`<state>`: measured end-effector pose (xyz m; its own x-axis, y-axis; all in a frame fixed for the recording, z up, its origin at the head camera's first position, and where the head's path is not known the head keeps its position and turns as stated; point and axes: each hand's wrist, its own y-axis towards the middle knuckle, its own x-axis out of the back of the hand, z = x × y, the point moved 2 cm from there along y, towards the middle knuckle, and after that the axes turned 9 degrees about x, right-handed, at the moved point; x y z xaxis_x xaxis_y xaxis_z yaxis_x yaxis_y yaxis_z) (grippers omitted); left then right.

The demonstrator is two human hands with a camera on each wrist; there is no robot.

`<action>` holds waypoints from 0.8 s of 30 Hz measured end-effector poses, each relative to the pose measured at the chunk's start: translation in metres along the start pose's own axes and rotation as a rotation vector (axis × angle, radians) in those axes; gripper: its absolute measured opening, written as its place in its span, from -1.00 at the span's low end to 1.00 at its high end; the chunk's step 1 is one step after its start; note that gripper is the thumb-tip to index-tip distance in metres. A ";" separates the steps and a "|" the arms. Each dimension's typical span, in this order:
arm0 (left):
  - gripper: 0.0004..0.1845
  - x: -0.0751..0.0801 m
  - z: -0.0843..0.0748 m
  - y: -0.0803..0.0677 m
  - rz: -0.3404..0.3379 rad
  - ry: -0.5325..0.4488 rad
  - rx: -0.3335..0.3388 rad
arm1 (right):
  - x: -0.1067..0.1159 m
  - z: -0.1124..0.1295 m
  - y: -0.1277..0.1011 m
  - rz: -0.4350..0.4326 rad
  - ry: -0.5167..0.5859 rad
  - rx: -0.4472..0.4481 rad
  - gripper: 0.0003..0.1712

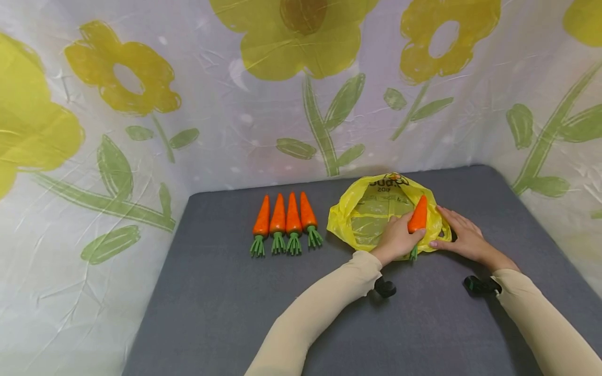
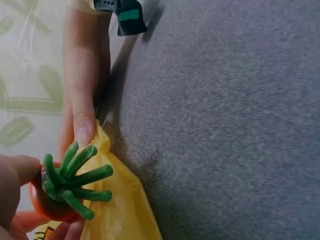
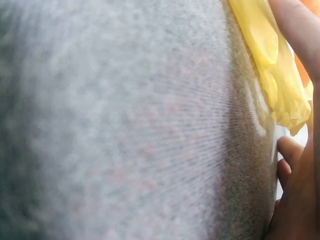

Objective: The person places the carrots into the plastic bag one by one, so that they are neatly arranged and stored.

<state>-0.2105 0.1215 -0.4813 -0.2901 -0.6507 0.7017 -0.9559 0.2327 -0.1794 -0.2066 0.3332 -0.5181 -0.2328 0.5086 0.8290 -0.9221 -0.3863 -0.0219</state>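
While four toy carrots [image 1: 285,222] lie in a row on the grey mat [image 1: 226,292], the left hand [image 1: 397,237] grips a fifth carrot [image 1: 417,215] round its body, over the mouth of the yellow bag [image 1: 371,214]. It looks light, rigid and smooth, so mid-body seems the best hold. The right hand [image 1: 463,237], fingers flat, presses the thin, slippery-looking bag edge down.

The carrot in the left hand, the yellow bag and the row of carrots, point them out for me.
carrot in the left hand [image 1: 418,214], head view, on its orange body.
yellow bag [image 1: 371,216], head view, on its flattened inside.
row of carrots [image 1: 285,218], head view, on the orange bodies mid-row.
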 end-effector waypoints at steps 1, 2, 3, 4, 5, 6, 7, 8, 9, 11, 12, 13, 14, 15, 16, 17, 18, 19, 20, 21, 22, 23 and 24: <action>-0.42 0.000 -0.001 0.001 -0.004 0.002 0.003 | 0.000 0.000 0.000 0.000 0.003 -0.004 0.24; -0.43 -0.001 -0.002 0.001 -0.008 0.004 0.004 | 0.000 -0.001 0.000 -0.001 0.006 -0.008 0.25; -0.43 -0.001 -0.003 0.002 -0.011 0.006 0.006 | 0.000 -0.001 0.000 0.000 0.011 -0.013 0.26; -0.43 -0.002 -0.004 0.003 -0.015 0.009 0.008 | 0.000 -0.001 0.000 0.003 0.013 -0.019 0.28; -0.43 -0.002 -0.004 0.003 -0.017 0.009 0.013 | 0.000 -0.001 0.000 0.003 0.014 -0.020 0.29; -0.44 -0.002 -0.005 0.003 -0.019 0.011 0.018 | 0.000 -0.001 0.000 0.002 0.013 -0.022 0.30; -0.44 -0.002 -0.005 0.004 -0.020 0.014 0.023 | 0.000 -0.001 0.000 0.002 0.012 -0.020 0.31; -0.43 -0.002 -0.005 0.004 -0.021 0.017 0.028 | 0.000 -0.001 0.000 -0.002 0.012 -0.017 0.31; -0.43 -0.003 -0.005 0.005 -0.022 0.021 0.033 | 0.001 0.000 0.001 -0.001 0.012 -0.014 0.31; -0.42 -0.004 -0.005 0.006 -0.023 0.029 0.045 | 0.001 0.002 0.002 -0.001 0.012 -0.009 0.31; -0.41 -0.004 -0.005 0.006 -0.024 0.034 0.048 | 0.001 0.002 0.002 -0.001 0.012 -0.007 0.31; -0.41 -0.005 -0.005 0.007 -0.024 0.039 0.051 | 0.001 0.002 0.002 0.000 0.013 -0.004 0.30; -0.41 -0.005 -0.005 0.007 -0.027 0.045 0.054 | 0.001 0.002 0.003 0.000 0.012 -0.003 0.30; -0.40 -0.006 -0.005 0.008 -0.029 0.049 0.058 | 0.001 0.002 0.003 0.003 0.011 -0.005 0.30; -0.40 -0.007 -0.005 0.008 -0.032 0.054 0.061 | 0.001 0.001 0.003 0.003 0.009 -0.005 0.29; -0.40 -0.008 -0.005 0.009 -0.034 0.058 0.064 | 0.000 0.001 0.003 0.002 0.007 -0.006 0.29; -0.40 -0.008 -0.005 0.009 -0.037 0.060 0.065 | 0.000 0.000 0.003 0.001 0.004 -0.007 0.29; -0.40 -0.009 -0.005 0.009 -0.039 0.061 0.069 | 0.000 0.000 0.003 0.000 0.003 -0.008 0.29; -0.39 -0.009 -0.005 0.010 -0.040 0.059 0.073 | 0.000 -0.001 0.003 0.000 0.000 -0.010 0.29; -0.39 -0.010 -0.004 0.010 -0.039 0.055 0.078 | 0.000 -0.001 0.003 -0.001 -0.003 -0.010 0.29; -0.38 -0.010 -0.004 0.011 -0.037 0.052 0.082 | 0.000 -0.001 0.002 -0.001 -0.004 -0.010 0.29; -0.38 -0.011 -0.004 0.012 -0.035 0.048 0.085 | 0.000 -0.001 0.002 -0.001 -0.005 -0.009 0.29; -0.38 -0.011 -0.003 0.012 -0.032 0.044 0.090 | 0.000 -0.001 0.002 0.001 -0.006 -0.006 0.29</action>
<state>-0.2188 0.1337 -0.4889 -0.2589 -0.6237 0.7375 -0.9655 0.1453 -0.2161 -0.2090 0.3331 -0.5192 -0.2320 0.5037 0.8322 -0.9238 -0.3820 -0.0263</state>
